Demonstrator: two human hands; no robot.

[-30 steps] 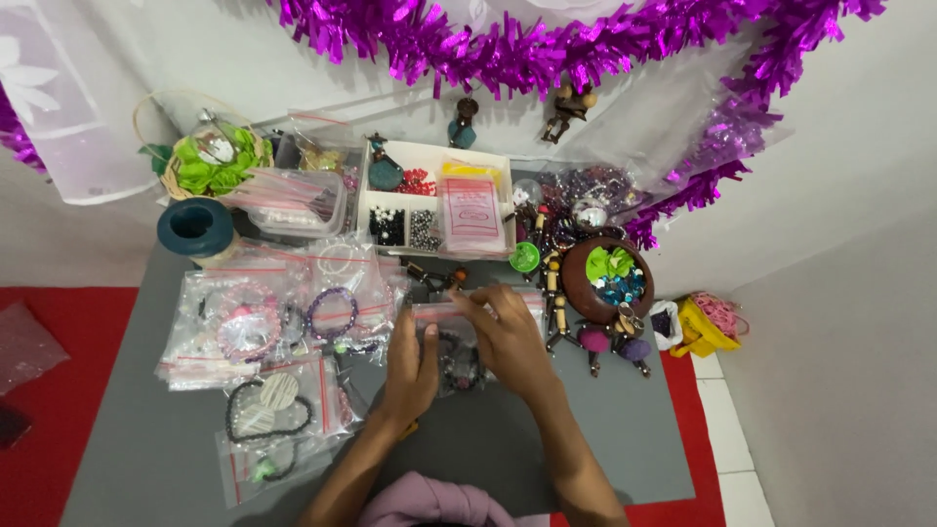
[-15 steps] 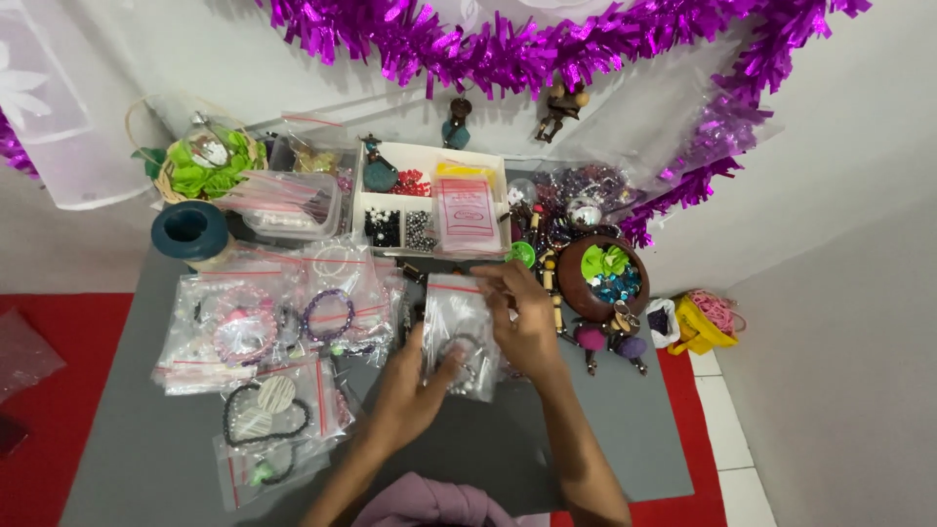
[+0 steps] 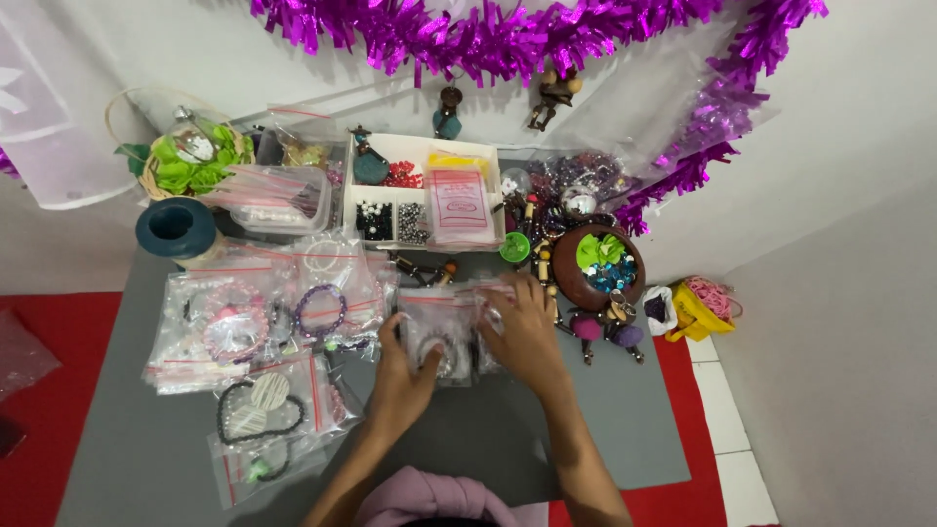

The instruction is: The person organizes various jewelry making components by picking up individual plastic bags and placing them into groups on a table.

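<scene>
Glossy clear plastic bags (image 3: pixel 444 337) crinkle on the matt grey tabletop (image 3: pixel 508 439); shiny foil tinsel (image 3: pixel 488 29) glitters at twelve o'clock.

Purple tinsel garland (image 3: pixel 488 34), white bead tray (image 3: pixel 422 190), teal tape roll (image 3: pixel 176 226), brown bowl (image 3: pixel 597 268)

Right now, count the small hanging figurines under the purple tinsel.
2. One with a teal body hangs left of centre below the tinsel garland; a brown one hangs just to its right. Others may be hidden among the tinsel.
</scene>
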